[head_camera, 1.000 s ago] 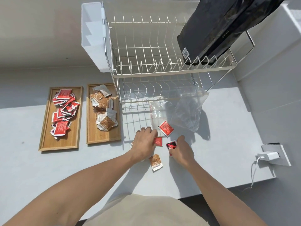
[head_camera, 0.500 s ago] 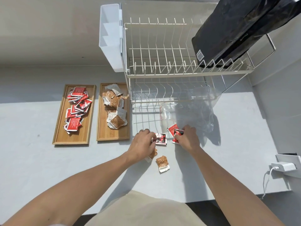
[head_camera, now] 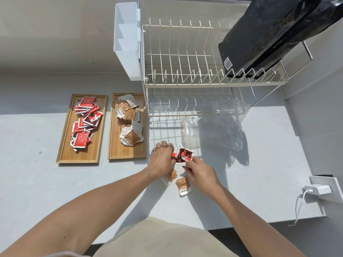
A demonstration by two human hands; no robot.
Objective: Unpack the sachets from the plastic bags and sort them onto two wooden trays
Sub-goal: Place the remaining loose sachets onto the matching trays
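Observation:
Two wooden trays lie side by side at the left. The left tray (head_camera: 64,156) carries a pile of red sachets (head_camera: 86,119). The right tray (head_camera: 128,154) carries brown sachets (head_camera: 130,125). In front of me my left hand (head_camera: 161,160) is closed on a small stack of red sachets (head_camera: 182,154). My right hand (head_camera: 198,173) pinches the stack's near edge. Two brown sachets lie on the counter below the hands, one (head_camera: 169,177) partly under my left hand and one (head_camera: 183,185) beside my right wrist. An emptied clear plastic bag (head_camera: 213,132) lies behind them.
A two-tier wire dish rack (head_camera: 185,80) stands at the back, with a white cutlery holder (head_camera: 127,41) on its left side and a black bag (head_camera: 269,38) on its top tier. A white charger (head_camera: 318,190) sits in a wall socket at right. The counter edge runs near my body.
My right hand drew back from the plastic bag with a red sachet and brought it to the left hand. The red sachets now sit together between both hands.

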